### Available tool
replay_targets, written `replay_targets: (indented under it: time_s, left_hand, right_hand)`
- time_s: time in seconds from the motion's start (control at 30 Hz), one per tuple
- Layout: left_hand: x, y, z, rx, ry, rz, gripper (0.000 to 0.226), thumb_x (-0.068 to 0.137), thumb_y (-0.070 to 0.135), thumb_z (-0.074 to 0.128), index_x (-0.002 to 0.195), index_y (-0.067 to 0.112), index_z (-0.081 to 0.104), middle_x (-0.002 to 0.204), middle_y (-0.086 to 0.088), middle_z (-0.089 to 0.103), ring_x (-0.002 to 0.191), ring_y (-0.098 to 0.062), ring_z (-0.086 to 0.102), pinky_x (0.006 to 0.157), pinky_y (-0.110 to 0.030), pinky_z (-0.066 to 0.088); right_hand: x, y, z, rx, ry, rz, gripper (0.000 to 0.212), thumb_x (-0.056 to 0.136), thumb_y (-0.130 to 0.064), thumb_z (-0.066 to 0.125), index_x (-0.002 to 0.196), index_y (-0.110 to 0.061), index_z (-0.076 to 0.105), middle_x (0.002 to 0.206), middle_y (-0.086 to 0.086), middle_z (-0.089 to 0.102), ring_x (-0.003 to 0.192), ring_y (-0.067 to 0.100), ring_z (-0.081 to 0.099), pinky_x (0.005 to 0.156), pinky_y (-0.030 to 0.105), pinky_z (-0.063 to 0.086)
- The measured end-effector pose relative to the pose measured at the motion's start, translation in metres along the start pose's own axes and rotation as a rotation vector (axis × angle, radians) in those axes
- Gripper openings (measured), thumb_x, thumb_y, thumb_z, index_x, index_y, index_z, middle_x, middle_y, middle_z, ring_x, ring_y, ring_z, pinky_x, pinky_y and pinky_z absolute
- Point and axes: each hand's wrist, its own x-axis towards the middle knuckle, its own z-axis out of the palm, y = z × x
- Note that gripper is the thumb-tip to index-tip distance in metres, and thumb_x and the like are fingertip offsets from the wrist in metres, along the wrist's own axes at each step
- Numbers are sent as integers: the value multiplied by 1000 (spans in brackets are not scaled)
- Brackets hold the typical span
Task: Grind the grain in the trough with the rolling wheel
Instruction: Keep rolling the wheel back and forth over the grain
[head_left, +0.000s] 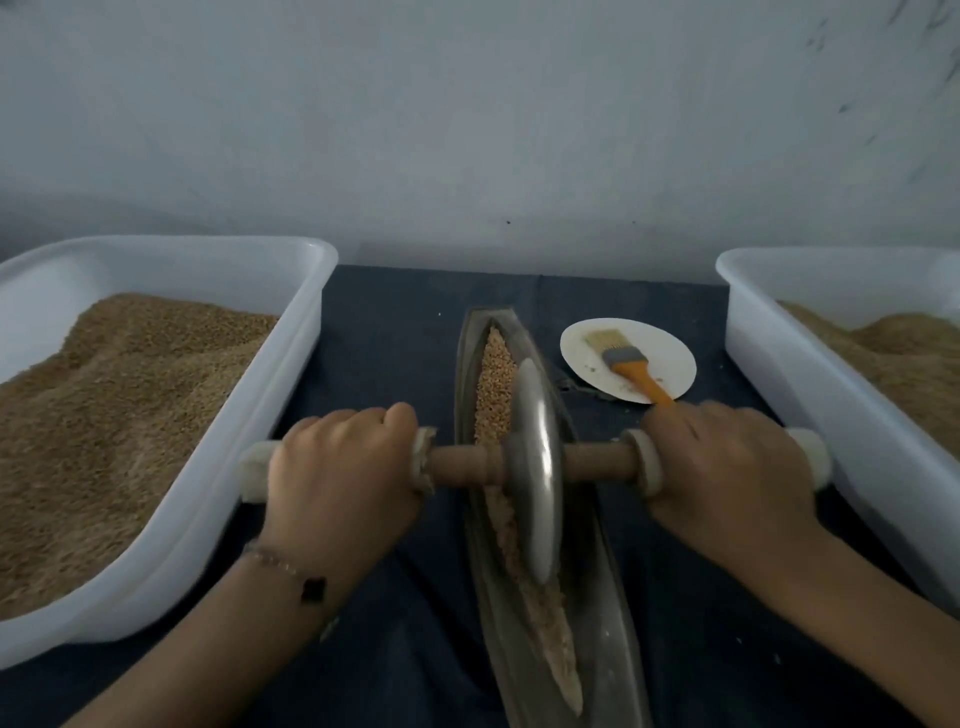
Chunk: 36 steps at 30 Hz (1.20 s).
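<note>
Far left, a white tub sits on the dark cloth, heaped w/ tan grain (fine, sandy-looking).

Left forearm comes in from bottom-left, angled up toward centre, a thin bracelet w/ a dark charm at the wrist. Left hand is palm-down, knuckles up, fingers curled tight around the left end of the axle; the pale end cap pokes out past the hand on the outer side.

Centre: the metal trough, long and boat-shaped, runs from near the camera away toward the wall, tilted slightly left at the far end. The wheel, a metal disc, stands upright on edge in the trough about mid-length, w/ the wooden axle passing through its hub crosswise. Grain lies along the trough floor: rounder whole kernels beyond the wheel, a paler, finer strip on the near side.

Right of the trough, a white plate on the cloth holds a brush w/ orange handle, bristles pointing far-left (handle tip hidden behind the knuckles).

Right hand mirrors the left: palm-down, fingers wrapped closed around the right end of the axle, between two pale collars. Forearm runs off bottom-right. Both wrists roughly level, elbows out.

Far right, a second tub w/ similar tan material, partly cut off by the frame.
</note>
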Motion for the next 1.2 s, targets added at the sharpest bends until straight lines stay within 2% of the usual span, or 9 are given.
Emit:
replay_targets:
  time_s: [0.1,0.2,0.33,0.47,0.57,0.7,0.87,1.03,1.2]
  left_hand:
    - [32,-17,27,135,-65,-145,32,82,34,57,65,27,31,59,11,40,51,-9,36,44,-24,18]
    - [62,-26,40,51,-67,-217,23,88,34,48,70,26,36,62,11,38,57,-12,40,53,-26,29]
    - [84,-27,45,87,-7,-233,18,91,32,47,77,22,46,64,8,41,61,-16,45,53,-27,28]
    - [72,-22,42,147,43,-171,21,88,30,52,74,20,40,63,7,40,57,-14,42,54,-27,29]
    - [49,-14,29,143,51,-106,27,83,31,60,73,21,37,64,6,39,57,-13,37,55,-27,27]
    - [5,1,-1,67,69,46,35,60,19,81,62,16,46,51,0,46,44,-16,39,46,-28,32]
    - [-42,16,-26,95,265,111,21,68,10,63,60,17,45,53,-1,42,46,-24,42,49,-31,27]
    - [-47,16,-22,79,280,109,17,64,12,60,57,16,45,51,-1,42,44,-25,44,46,-33,32]
    - [-14,7,0,56,209,17,33,62,8,73,54,16,42,46,-1,42,38,-23,40,45,-26,25]
  right_hand:
    - [38,8,20,-37,-93,46,28,49,-9,79,66,-9,57,58,7,56,49,29,53,49,32,38]
    - [77,16,38,-61,-95,39,28,53,-11,79,65,-11,54,59,8,57,51,28,53,52,30,30]
    - [96,26,55,-81,-57,38,24,57,-7,74,67,-9,52,59,9,56,52,29,52,54,31,28]
    - [77,23,54,-97,-9,53,23,62,-8,76,68,-8,54,61,10,58,52,29,53,54,30,29]
    - [51,16,42,-68,-80,77,22,61,-6,77,74,-8,59,68,9,61,60,31,55,55,33,35]
    - [2,5,8,25,-22,65,27,55,-3,79,70,-10,58,62,6,56,53,26,50,54,30,30]
    - [-40,0,-35,73,21,-10,17,57,-6,73,69,-13,63,61,1,53,50,22,49,50,30,38]
    - [-38,-2,-40,63,52,-63,3,66,-14,60,67,-13,63,59,2,53,49,22,48,47,33,40]
    - [-2,7,4,31,6,21,28,48,-6,81,63,-11,58,56,5,53,46,25,49,46,31,36]
